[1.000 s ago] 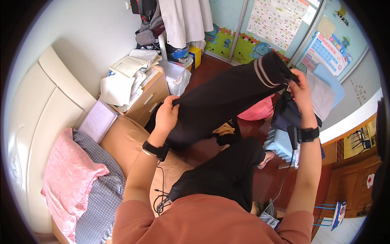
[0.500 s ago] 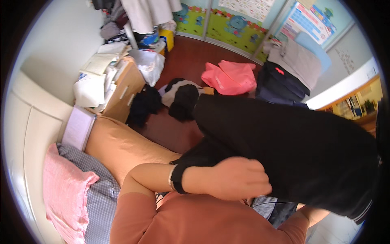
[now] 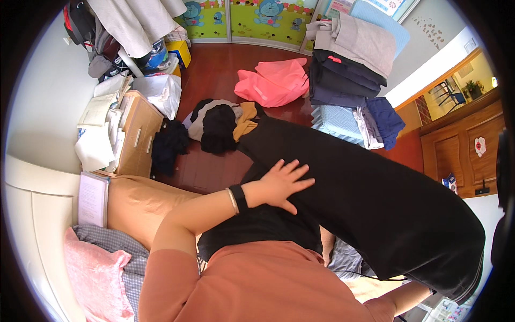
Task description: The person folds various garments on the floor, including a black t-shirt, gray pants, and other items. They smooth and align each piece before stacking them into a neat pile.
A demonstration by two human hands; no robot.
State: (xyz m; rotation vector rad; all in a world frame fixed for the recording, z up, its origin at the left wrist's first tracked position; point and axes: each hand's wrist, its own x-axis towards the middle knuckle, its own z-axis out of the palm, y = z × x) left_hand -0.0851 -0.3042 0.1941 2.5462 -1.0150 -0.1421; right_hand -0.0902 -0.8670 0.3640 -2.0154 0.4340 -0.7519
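A long piece of black clothing [image 3: 365,188], which looks like trousers, stretches from the middle across to the right, draped over my right arm. My left hand [image 3: 281,185] lies on it with fingers spread, palm toward the cloth. My right forearm [image 3: 407,298] reaches out at the lower right. The cloth covers my right hand, so its fingers are hidden. A black band and a pale bracelet circle my left wrist.
On the floor ahead lie a heap of clothes [image 3: 219,129] and a pink bag or cloth [image 3: 273,83]. Folded clothes [image 3: 348,70] are stacked at the far right. A wooden cabinet [image 3: 140,134] with papers stands left. A pink pillow [image 3: 99,279] lies near left.
My left hand has gone from closed fingers to spread ones and moved left and up onto the black cloth. The view has shifted, showing more of the right side.
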